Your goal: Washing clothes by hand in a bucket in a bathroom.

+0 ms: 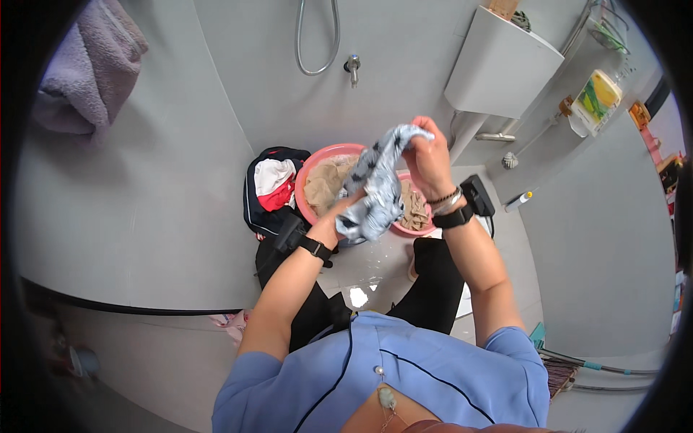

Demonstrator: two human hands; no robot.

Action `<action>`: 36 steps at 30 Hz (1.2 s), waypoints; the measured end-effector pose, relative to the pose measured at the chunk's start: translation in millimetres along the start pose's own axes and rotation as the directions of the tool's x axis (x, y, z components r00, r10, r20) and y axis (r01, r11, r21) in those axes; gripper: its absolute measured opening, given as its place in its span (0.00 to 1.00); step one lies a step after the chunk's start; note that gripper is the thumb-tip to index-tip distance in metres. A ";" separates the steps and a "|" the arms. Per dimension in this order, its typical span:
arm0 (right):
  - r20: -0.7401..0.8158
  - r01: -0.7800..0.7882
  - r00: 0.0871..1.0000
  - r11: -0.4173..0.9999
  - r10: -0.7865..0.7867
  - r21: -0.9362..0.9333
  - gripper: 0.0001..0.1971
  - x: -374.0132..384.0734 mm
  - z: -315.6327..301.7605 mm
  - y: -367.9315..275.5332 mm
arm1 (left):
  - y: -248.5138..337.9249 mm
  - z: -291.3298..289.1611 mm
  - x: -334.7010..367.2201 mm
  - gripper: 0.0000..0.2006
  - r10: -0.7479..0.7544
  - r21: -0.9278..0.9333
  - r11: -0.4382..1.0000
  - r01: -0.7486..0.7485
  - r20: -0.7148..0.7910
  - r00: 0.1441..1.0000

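A shiny light-blue garment with dark printed shapes (382, 173) hangs bunched between my hands, above two pink basins. My right hand (429, 157) grips its upper end with closed fingers. Lower down and to the left, my left hand (349, 206) holds the same garment, whose folds cover most of its fingers. Behind it stands the larger pink basin (302, 189), with beige cloth (325, 186) and some suds in it. Partly hidden by the garment and my right wrist, the smaller pink basin (411, 232) holds more beige cloth (413, 211).
Dark, white and red clothes (276, 184) lie heaped left of the larger basin. A tap (352, 70) and a shower hose (298, 43) are on the far wall. A white cistern (498, 65) hangs at far right. The tiled floor (361, 270) looks wet between my legs.
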State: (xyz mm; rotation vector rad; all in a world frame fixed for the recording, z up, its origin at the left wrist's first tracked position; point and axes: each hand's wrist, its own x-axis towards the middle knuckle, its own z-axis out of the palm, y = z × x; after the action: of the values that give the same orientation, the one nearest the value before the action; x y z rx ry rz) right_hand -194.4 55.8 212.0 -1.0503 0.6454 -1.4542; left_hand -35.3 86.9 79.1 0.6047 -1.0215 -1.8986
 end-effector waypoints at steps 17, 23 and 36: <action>-0.009 -0.338 0.941 0.941 0.338 0.009 0.13 -38.9 -130.3 103.7 | 16.1 -73.9 -21.1 0.17 -0.225 -0.099 0.974 0.205 -0.294 0.929; -0.124 -0.290 0.940 0.936 0.318 0.201 0.11 -62.4 -142.6 108.7 | 3.8 -72.5 -36.2 0.39 -0.289 -0.027 0.954 0.298 -0.345 0.893; -0.062 -0.192 0.976 0.957 0.210 0.216 0.10 -69.9 -132.0 93.7 | -28.1 -83.5 -47.5 0.07 0.091 0.872 0.319 0.372 -0.418 0.904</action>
State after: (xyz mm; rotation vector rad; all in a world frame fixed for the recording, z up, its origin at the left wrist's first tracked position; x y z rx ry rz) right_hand -271.2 83.5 55.8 -0.7411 0.6261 -1.3598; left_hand 36.3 101.3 10.7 1.7514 -1.8116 -0.9797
